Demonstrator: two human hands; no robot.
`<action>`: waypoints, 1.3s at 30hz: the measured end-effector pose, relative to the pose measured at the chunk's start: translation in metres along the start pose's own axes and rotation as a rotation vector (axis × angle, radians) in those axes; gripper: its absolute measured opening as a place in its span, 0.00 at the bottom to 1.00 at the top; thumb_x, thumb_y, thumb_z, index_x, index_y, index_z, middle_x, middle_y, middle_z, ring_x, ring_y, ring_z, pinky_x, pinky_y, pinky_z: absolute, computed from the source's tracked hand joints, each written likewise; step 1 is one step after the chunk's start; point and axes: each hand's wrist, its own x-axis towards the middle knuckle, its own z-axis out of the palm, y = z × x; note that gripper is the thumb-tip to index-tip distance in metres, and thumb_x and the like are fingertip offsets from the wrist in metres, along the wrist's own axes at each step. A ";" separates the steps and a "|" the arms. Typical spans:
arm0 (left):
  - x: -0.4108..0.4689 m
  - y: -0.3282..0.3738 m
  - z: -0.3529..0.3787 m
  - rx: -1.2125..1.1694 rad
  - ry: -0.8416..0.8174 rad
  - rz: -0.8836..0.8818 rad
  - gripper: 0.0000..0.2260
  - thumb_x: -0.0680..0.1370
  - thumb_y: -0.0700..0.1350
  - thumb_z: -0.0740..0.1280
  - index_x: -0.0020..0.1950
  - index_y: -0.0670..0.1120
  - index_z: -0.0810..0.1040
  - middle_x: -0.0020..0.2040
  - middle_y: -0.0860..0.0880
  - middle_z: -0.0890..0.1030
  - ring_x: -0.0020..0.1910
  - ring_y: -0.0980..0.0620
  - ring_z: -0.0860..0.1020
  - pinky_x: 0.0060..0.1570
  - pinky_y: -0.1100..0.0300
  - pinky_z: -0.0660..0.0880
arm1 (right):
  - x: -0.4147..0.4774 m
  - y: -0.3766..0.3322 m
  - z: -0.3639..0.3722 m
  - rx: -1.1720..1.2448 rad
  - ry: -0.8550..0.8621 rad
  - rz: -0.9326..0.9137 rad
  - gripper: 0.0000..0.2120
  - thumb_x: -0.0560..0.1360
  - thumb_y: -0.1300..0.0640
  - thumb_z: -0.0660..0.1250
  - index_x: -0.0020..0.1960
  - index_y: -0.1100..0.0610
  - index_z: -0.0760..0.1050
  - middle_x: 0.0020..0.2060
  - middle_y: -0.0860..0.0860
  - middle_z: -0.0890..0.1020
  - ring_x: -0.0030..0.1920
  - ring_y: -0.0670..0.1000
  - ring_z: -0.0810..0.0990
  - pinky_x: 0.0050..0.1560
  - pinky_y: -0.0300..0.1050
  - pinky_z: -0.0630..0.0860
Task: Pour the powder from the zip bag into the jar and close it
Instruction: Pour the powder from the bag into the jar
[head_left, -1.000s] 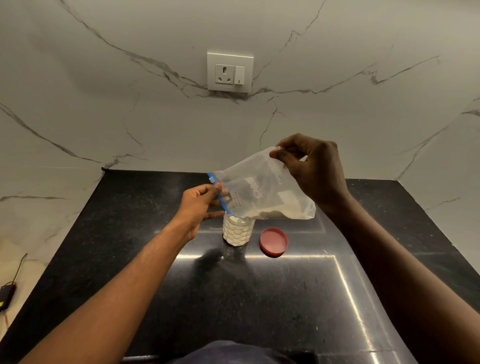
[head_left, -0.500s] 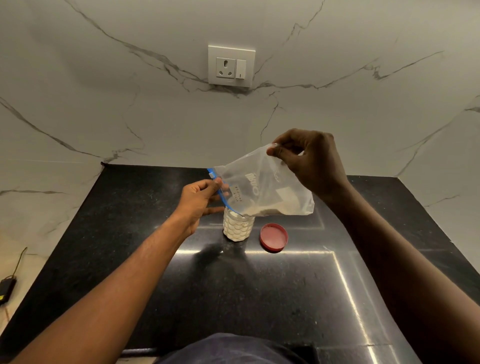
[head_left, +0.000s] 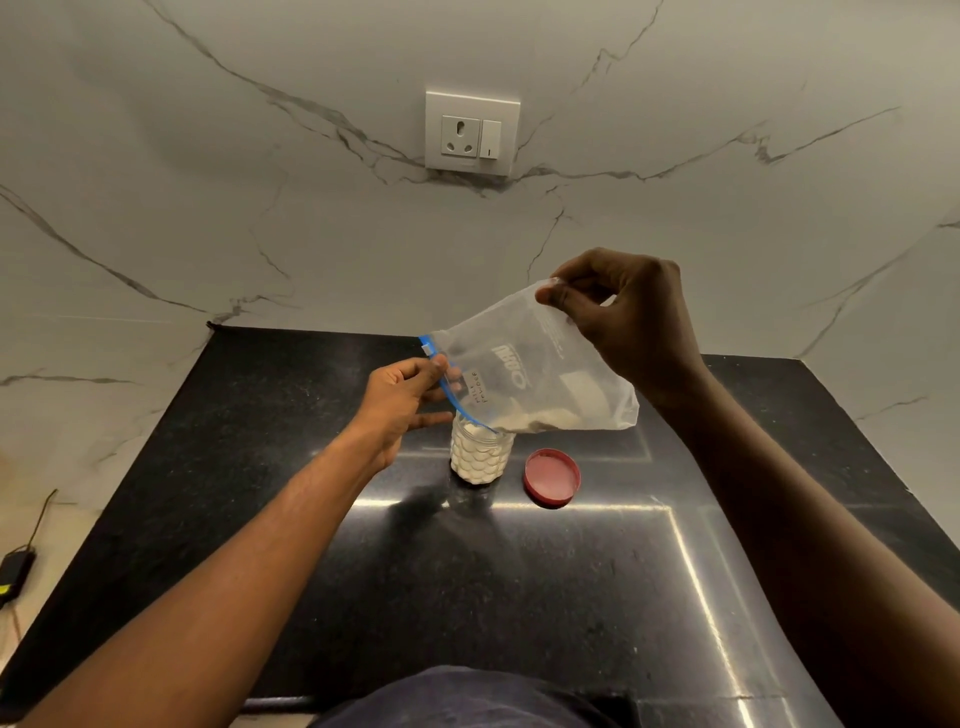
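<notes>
A clear zip bag (head_left: 530, 371) with a blue zip strip hangs tilted over a small patterned glass jar (head_left: 480, 457) on the black counter. The bag's open mouth points down into the jar's top. My left hand (head_left: 402, 402) pinches the zip edge beside the jar mouth. My right hand (head_left: 631, 322) grips the bag's raised bottom corner. Pale powder lies along the bag's low edge, and the jar looks nearly full of white powder. The red lid (head_left: 551, 477) rests upside down on the counter just right of the jar.
The black counter (head_left: 467, 597) meets a marble wall with a socket (head_left: 471, 132) behind the jar. A small dark device with a cable (head_left: 15, 569) lies on the pale surface at far left. My dark clothing (head_left: 462, 699) shows at the bottom edge.
The bag's bottom corner has been raised slightly by my right hand, and less powder remains in the bag. The jar and lid have not moved.
</notes>
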 end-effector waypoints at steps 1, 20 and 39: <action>0.000 0.000 0.000 -0.005 0.000 -0.001 0.10 0.83 0.50 0.71 0.53 0.45 0.86 0.51 0.47 0.91 0.50 0.48 0.90 0.40 0.56 0.86 | 0.000 -0.001 0.001 -0.006 -0.018 -0.005 0.07 0.76 0.53 0.78 0.49 0.57 0.87 0.40 0.49 0.88 0.39 0.44 0.86 0.41 0.44 0.85; 0.000 -0.005 0.001 -0.023 0.020 -0.020 0.10 0.83 0.49 0.70 0.54 0.44 0.86 0.52 0.46 0.91 0.51 0.47 0.90 0.42 0.54 0.87 | -0.007 0.006 0.006 -0.052 -0.054 0.028 0.09 0.76 0.50 0.77 0.50 0.55 0.86 0.40 0.49 0.88 0.39 0.47 0.86 0.41 0.53 0.84; 0.004 -0.009 0.000 -0.091 0.060 -0.048 0.09 0.84 0.47 0.70 0.57 0.43 0.86 0.53 0.44 0.90 0.53 0.45 0.89 0.48 0.51 0.88 | -0.077 0.047 0.003 0.073 -0.078 0.319 0.11 0.75 0.56 0.78 0.56 0.55 0.83 0.46 0.47 0.85 0.46 0.44 0.84 0.48 0.47 0.84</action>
